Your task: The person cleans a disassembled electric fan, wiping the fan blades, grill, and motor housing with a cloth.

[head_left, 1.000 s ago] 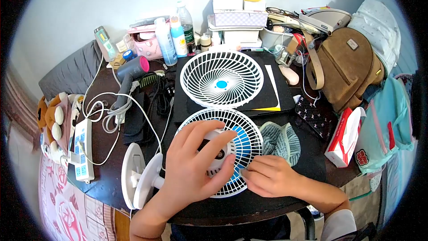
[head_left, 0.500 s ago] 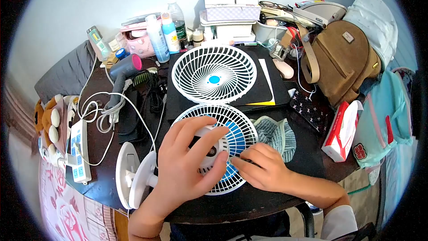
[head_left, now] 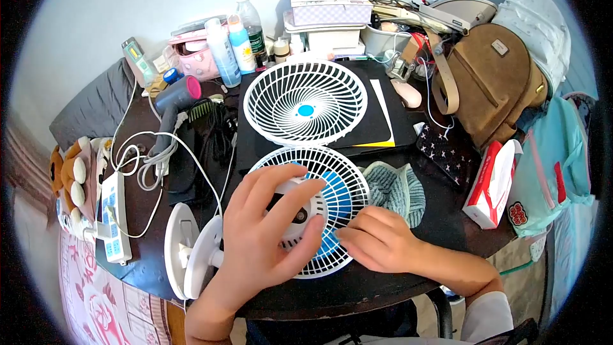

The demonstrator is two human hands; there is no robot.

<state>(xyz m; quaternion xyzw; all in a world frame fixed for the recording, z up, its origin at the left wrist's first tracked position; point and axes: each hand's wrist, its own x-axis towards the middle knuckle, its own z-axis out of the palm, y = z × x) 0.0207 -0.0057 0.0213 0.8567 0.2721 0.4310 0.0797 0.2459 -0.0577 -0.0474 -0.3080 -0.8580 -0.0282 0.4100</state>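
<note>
A round white fan cage (head_left: 352, 182) with blue blades behind its bars lies near the table's front edge. Over its central motor housing is my left hand (head_left: 271, 220), fingers spread and curved around the hub. My right hand (head_left: 377, 239) touches the cage's lower right part, its fingers pressed together; whatever they may pinch is too small to make out. The white fan base (head_left: 207, 259) lies on its side left of my left hand. Behind the cage, a separate white front grille (head_left: 306, 110) with a blue centre rests on a black flat item.
A striped cloth (head_left: 396, 195) lies right of the cage. At the left are a power strip (head_left: 116, 217), cables and a hair dryer (head_left: 177, 94). Bottles and boxes line the back. A tissue box (head_left: 490, 185) and a brown backpack (head_left: 488, 83) stand on the right.
The view has shifted slightly, so things sit a little further left and higher. My left hand stays over the hub, and my right fingers have moved slightly against the cage.
</note>
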